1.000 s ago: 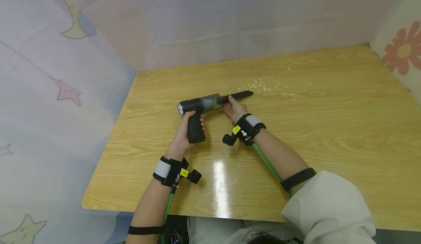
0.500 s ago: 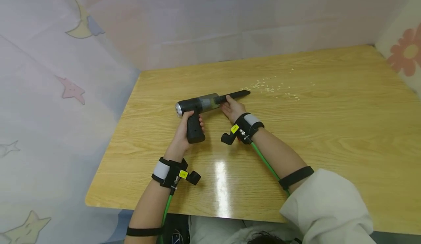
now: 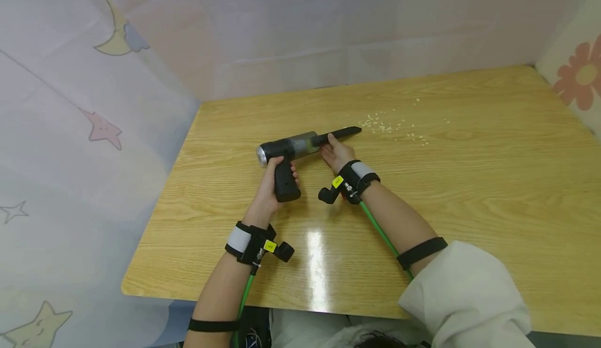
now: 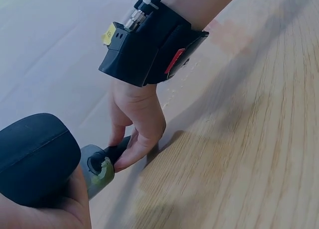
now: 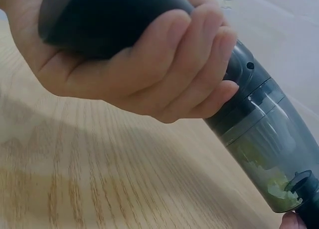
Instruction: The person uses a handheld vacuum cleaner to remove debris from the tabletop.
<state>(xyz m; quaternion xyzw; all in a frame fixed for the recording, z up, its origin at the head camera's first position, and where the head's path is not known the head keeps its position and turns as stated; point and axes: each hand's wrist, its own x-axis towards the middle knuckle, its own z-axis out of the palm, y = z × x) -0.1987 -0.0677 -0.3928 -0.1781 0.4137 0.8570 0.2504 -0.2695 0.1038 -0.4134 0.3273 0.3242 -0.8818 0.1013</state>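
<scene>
A black handheld vacuum cleaner [image 3: 276, 150] with a silver rear end is held above the table. My left hand [image 3: 266, 192] grips its black handle [image 3: 286, 182], the thumb at the top and the fingers wrapped round the far side. In the right wrist view, greenish-white bits lie inside the clear dust cup [image 5: 271, 139]. A long black crevice nozzle [image 3: 348, 131] extends from the cup's front. My right hand [image 3: 339, 156] pinches the nozzle near its base between thumb and fingers; the left wrist view also shows this pinch.
Small pale scraps [image 3: 382, 124] are scattered on the wooden table [image 3: 469, 207] just beyond the nozzle tip. A fabric backdrop [image 3: 328, 35] stands along the table's back edge, and another with stars [image 3: 102, 130] on the left.
Over the last half second, my left hand and the vacuum cleaner have shifted slightly to the right, with the nozzle and right hand moving a little the same way. Both grips look unchanged.
</scene>
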